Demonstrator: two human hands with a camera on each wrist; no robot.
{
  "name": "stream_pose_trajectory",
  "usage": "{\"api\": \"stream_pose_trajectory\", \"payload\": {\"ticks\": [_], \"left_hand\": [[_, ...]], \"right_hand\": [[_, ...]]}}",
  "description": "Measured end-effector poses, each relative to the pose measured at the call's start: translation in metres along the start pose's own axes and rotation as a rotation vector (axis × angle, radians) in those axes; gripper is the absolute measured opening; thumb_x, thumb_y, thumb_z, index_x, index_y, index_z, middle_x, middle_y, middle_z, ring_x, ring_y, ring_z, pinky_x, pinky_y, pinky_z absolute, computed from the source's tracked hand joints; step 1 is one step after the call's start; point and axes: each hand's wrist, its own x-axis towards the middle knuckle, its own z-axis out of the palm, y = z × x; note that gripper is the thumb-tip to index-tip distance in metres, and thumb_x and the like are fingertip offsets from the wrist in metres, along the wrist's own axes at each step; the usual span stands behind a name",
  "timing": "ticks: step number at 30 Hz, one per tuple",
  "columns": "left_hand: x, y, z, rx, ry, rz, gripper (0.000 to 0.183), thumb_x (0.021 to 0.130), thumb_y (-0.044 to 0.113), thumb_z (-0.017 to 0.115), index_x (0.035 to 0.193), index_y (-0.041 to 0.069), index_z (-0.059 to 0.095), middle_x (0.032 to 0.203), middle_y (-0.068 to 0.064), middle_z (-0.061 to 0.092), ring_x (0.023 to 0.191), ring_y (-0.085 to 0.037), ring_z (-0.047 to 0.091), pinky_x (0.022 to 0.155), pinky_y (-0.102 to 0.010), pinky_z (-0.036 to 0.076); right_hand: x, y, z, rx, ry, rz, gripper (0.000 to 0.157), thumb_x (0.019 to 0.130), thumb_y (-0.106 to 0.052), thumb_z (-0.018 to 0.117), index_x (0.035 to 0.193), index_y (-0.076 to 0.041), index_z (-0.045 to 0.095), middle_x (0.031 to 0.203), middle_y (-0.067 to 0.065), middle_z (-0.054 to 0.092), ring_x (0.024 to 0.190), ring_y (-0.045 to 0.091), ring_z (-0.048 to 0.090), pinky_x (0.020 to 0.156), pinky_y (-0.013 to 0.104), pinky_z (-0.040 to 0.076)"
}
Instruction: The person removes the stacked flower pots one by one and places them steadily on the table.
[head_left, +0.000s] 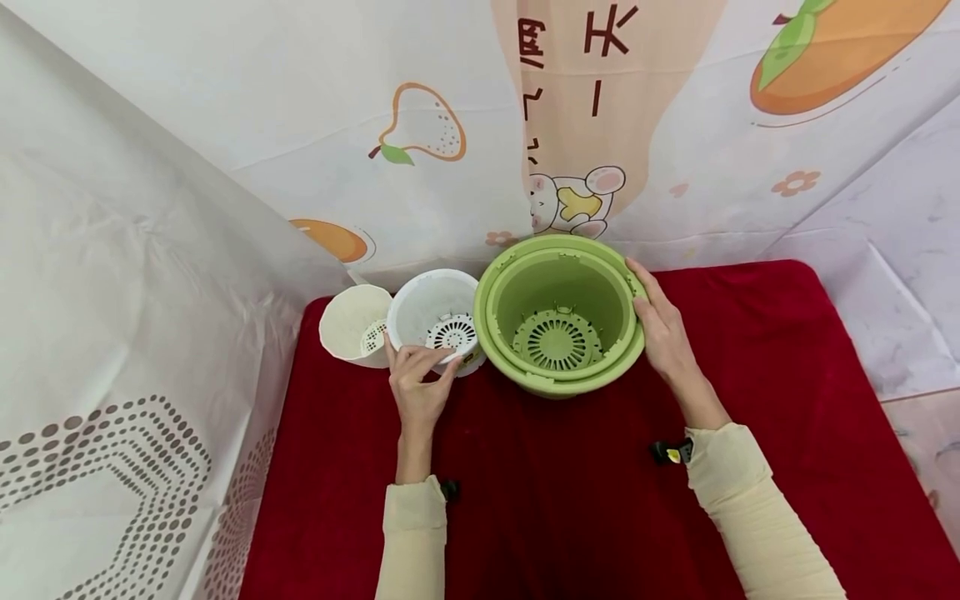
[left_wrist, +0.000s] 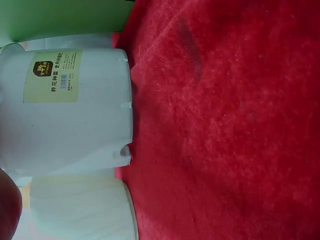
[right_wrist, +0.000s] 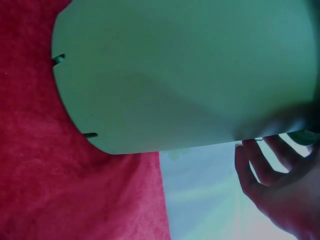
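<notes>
Three flower pots stand in a row by the wall, their slotted bases showing inside. My right hand [head_left: 666,335] grips the right rim of the large green flower pot [head_left: 517,292], the biggest of the three. In the right wrist view its fingers [right_wrist: 255,165] bend in against the green wall under the rim. At the front rim of the white flower pot [head_left: 414,304], my left hand [head_left: 420,390] pinches the edge, thumb to the right and fingers to the left. A yellowish label [left_wrist: 55,85] shows on its side. The smaller cream flower pot [head_left: 339,321] stands left of it.
A red cloth [head_left: 555,500] covers the table, and all the pots stand near its back edge. Behind them hangs a white sheet [head_left: 300,100] printed with fruit and a cartoon bear. Another pale, dotted sheet [head_left: 112,317] hangs along the left side.
</notes>
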Motion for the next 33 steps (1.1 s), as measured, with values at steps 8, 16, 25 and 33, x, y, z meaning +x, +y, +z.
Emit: {"api": "stream_pose_trajectory", "payload": {"ticks": [8,16,25,33], "left_hand": [[-0.002,0.001,0.001,-0.026,0.010,0.025,0.021,0.064,0.004,0.092,0.080,0.007,0.080,0.076,-0.006,0.074,0.084,-0.039,0.065,0.113,-0.070,0.007],[0.002,0.014,0.006,-0.046,0.025,0.023,0.028,0.055,-0.005,0.092,0.079,0.002,0.079,0.073,-0.012,0.072,0.080,-0.039,0.065,0.111,-0.073,0.009],[-0.003,0.010,0.004,0.104,-0.090,-0.012,0.029,0.072,0.021,0.089,0.097,0.009,0.080,0.093,-0.005,0.076,0.104,-0.036,0.064,0.114,-0.067,0.009],[0.008,0.028,0.004,0.051,-0.130,-0.017,0.051,0.087,0.045,0.072,0.123,0.008,0.071,0.124,-0.008,0.068,0.123,-0.037,0.054,0.113,-0.069,0.014]], "right_hand": [[0.005,-0.005,-0.008,-0.035,-0.025,0.006,0.047,0.107,-0.018,0.039,0.154,-0.026,0.040,0.155,0.001,0.041,0.135,0.013,0.039,0.107,0.021,0.029],[0.011,-0.004,-0.013,0.030,-0.045,0.007,0.047,0.107,-0.014,0.038,0.154,-0.017,0.039,0.157,0.006,0.037,0.141,0.016,0.034,0.108,0.016,0.026],[0.010,-0.034,-0.021,0.047,-0.078,0.022,0.047,0.105,-0.007,0.039,0.152,-0.005,0.039,0.156,0.016,0.037,0.138,0.015,0.036,0.105,0.012,0.028],[0.016,-0.007,-0.022,-0.077,-0.056,0.025,0.045,0.107,-0.023,0.045,0.152,-0.025,0.043,0.154,0.003,0.043,0.137,0.018,0.040,0.105,0.018,0.030]]}}
